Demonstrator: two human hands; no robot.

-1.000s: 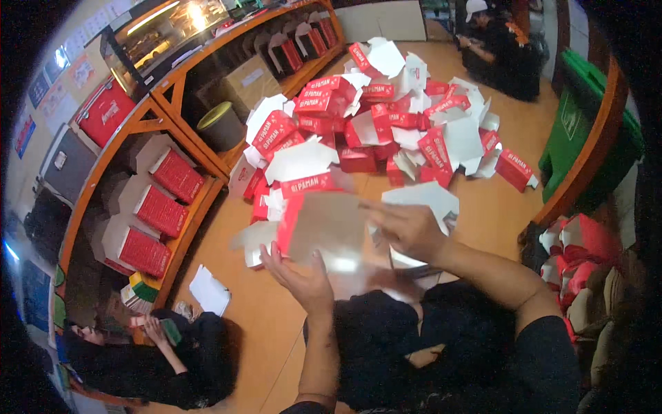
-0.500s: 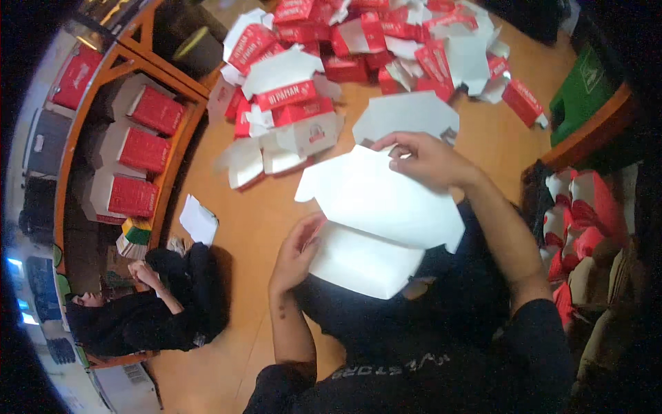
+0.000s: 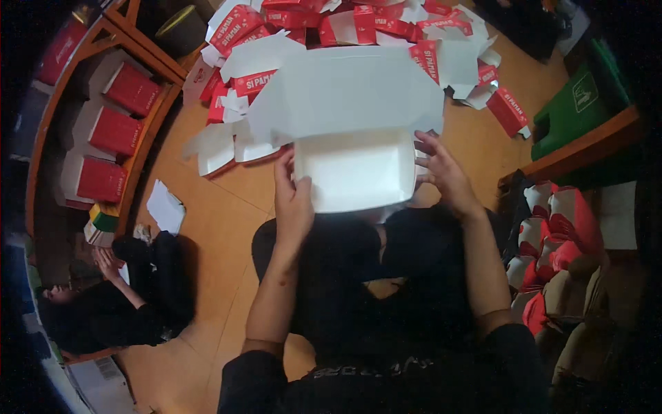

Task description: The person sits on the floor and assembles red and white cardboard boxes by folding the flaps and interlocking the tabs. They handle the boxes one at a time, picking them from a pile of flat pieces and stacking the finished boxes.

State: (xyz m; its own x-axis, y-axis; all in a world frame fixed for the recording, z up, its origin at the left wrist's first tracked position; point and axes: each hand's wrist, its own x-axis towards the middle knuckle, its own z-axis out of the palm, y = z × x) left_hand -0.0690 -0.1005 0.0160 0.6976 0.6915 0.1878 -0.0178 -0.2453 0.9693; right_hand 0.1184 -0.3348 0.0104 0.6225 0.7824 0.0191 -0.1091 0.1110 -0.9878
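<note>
One open box (image 3: 357, 170) | left hand (image 3: 294, 207) pinching left side | right hand (image 3: 448, 178) spread at right

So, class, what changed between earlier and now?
The right hand has left the far edge of the lid for the right side of the box, now further from the lap. The left hand stays at the left side; the pile of boxes stays put.

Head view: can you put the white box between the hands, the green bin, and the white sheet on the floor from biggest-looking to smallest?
1. White box
2. Green bin
3. White sheet

Being nearer may make the box look extra big.
</note>
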